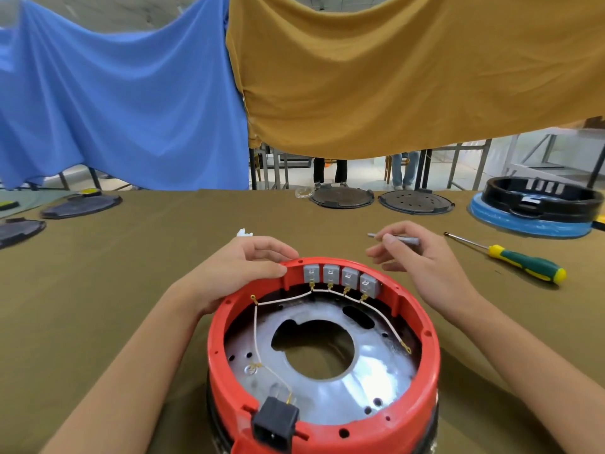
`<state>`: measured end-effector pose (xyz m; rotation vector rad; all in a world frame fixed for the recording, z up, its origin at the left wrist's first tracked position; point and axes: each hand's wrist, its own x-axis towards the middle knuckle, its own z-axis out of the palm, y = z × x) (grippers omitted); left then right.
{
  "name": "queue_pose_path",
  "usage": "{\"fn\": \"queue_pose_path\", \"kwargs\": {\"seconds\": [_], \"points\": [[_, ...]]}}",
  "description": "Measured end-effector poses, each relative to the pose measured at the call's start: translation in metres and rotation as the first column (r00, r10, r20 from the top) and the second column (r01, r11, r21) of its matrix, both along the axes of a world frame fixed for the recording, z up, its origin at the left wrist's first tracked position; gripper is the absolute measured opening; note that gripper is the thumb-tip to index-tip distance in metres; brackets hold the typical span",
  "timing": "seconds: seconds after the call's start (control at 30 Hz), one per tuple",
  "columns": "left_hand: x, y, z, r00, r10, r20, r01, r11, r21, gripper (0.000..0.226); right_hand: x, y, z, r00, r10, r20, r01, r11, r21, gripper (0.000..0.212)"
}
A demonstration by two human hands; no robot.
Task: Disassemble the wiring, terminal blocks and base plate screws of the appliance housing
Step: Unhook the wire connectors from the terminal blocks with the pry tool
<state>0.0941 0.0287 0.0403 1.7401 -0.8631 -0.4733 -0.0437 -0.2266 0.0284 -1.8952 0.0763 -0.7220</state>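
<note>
The red appliance housing [322,355] sat upturned on the bench [131,273] at lower centre of the frame, its open underside facing the camera. The left hand [235,273] rested on the far left rim of the housing, fingers curled over the edge and thumb against the red wall, steadying it rather than gripping any part. The right hand [422,260], above and right of the housing and clear of it, pinched a thin grey metal rod [393,238], apparently a small driver or probe, between thumb and forefinger. Four grey terminal blocks [342,278] remained seated in a row at the far rim, each with a brass lug beneath it. The white wire [284,299] ran from these lugs round the left side toward the black power socket [275,421] at the near rim, with a further lead down the right side. The metal base plate [360,388] was in place. Several holes in the plate and rim appeared empty, but whether screws were out could not be confirmed. Judged from this, the disassembly was at an early stage, with wiring, blocks and plate all outstanding. A green-and-yellow screwdriver [520,262] lay unused at right. The housing's near edge was cut off by the frame, and the rod's tip type was not discernible.
</note>
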Motion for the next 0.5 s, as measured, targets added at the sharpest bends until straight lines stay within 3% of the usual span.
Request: {"fn": "queue_pose_path", "kwargs": {"seconds": [0.17,0.27,0.37,0.5], "points": [[-0.003,0.0025,0.0033,0.999,-0.04,-0.029,0.041,0.999,0.034,0.026,-0.007,0.0126,0.0056,0.977,0.212,-0.023,-0.209,0.972,0.108,0.013],[-0.003,0.0068,0.0058,0.991,-0.097,-0.094,0.107,0.989,0.105,0.036,-0.0083,0.0134,0.0059,0.941,0.318,-0.115,-0.293,0.937,0.193,0.026],[-0.0046,0.0068,0.0063,0.995,-0.077,-0.057,0.083,0.989,0.119,0.038,-0.0077,0.0127,0.0079,0.92,0.348,-0.183,-0.302,0.924,0.236,0.032],[-0.0082,0.0019,0.0058,0.997,-0.074,-0.03,0.076,0.995,0.06,0.033,-0.0093,0.0084,0.0107,0.932,0.301,-0.2,-0.269,0.947,0.174,0.032]]}}
